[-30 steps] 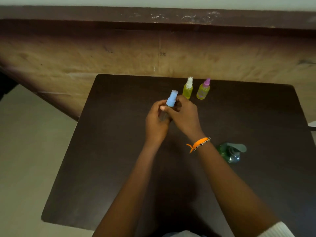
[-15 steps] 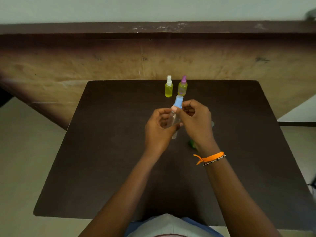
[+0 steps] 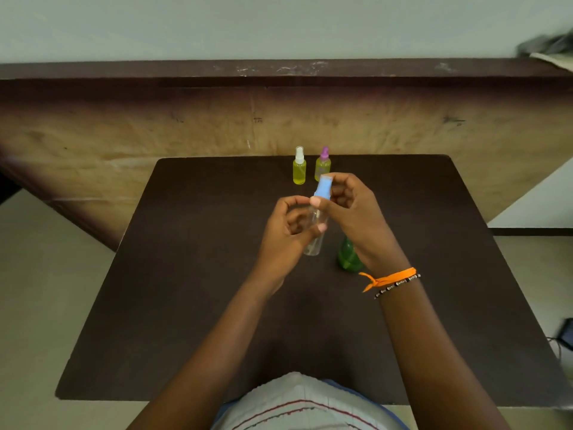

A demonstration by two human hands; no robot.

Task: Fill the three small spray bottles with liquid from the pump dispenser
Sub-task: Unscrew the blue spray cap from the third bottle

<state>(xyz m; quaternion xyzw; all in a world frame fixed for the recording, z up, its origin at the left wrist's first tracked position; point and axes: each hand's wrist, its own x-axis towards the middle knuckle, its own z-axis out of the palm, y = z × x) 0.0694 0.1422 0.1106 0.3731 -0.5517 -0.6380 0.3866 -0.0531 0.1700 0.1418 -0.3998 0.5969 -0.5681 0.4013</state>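
Over the middle of the dark table [image 3: 186, 305] I hold a clear spray bottle [image 3: 313, 243] that looks empty. My left hand [image 3: 285, 234] grips its body. My right hand [image 3: 353, 212] pinches its blue spray cap [image 3: 323, 189] between thumb and fingers. At the table's far edge stand two small bottles of yellow liquid, one with a white cap [image 3: 299, 166] and one with a purple cap [image 3: 322, 164]. The green pump dispenser [image 3: 348, 257] stands under my right wrist, mostly hidden.
A long wooden bench [image 3: 279, 125] runs behind the table, below a pale wall. Pale floor lies to the left and right. A dark object with a cable [image 3: 566, 336] lies on the floor at the right edge.
Both hands with the clear bottle came nearer to me, away from the two yellow bottles. The view shifted, so the green dispenser now sits behind my right wrist.
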